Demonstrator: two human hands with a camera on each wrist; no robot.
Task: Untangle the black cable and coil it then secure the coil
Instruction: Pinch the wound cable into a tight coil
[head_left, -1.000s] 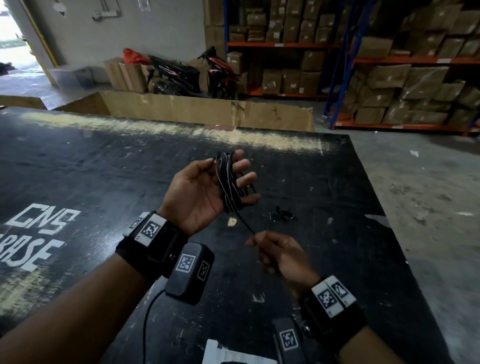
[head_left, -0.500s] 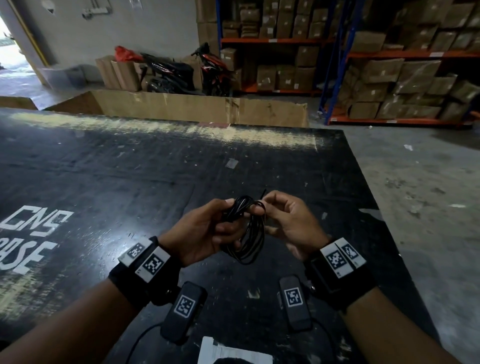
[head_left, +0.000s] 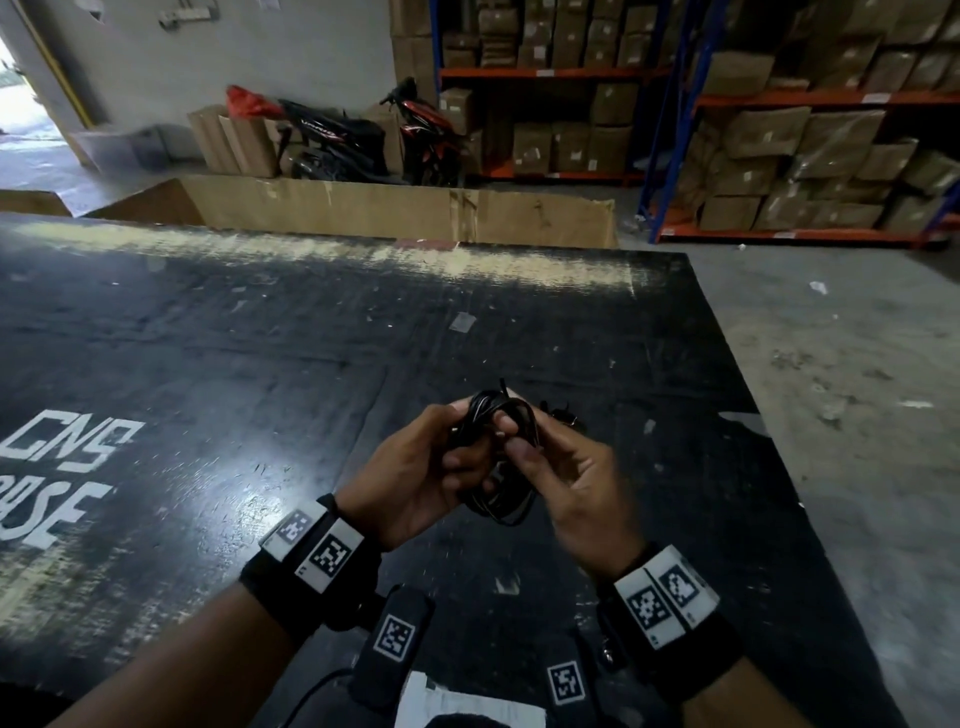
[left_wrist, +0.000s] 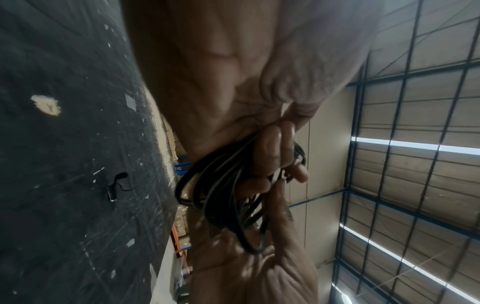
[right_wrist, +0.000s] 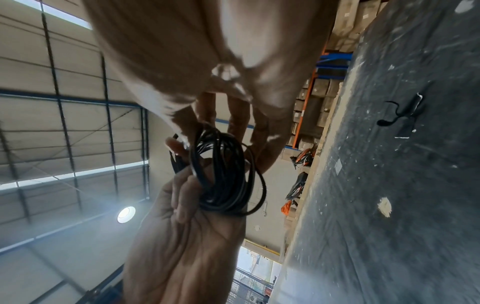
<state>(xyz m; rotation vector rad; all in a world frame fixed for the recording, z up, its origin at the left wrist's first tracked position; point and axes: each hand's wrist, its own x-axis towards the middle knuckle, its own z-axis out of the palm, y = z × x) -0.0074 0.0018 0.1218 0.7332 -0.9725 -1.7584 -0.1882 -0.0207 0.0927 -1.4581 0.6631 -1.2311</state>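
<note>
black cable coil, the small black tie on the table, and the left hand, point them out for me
black cable coil (right_wrist: 228, 174), right wrist view, on the bundled loops.
small black tie (right_wrist: 400, 115), right wrist view, on its middle, lying on the table.
left hand (head_left: 415, 467), head view, on its back.

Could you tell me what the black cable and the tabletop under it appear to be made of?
Black cable: probably rubber or plastic sheathing, smooth with a slight sheen, bending into soft loops. Tabletop: seemingly black-coated board, scuffed; pale chips and a worn far edge suggest wood beneath.

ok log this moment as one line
step: coiling | left hand: grips cable coil | right hand: pinches coil top | tie: on table
</note>
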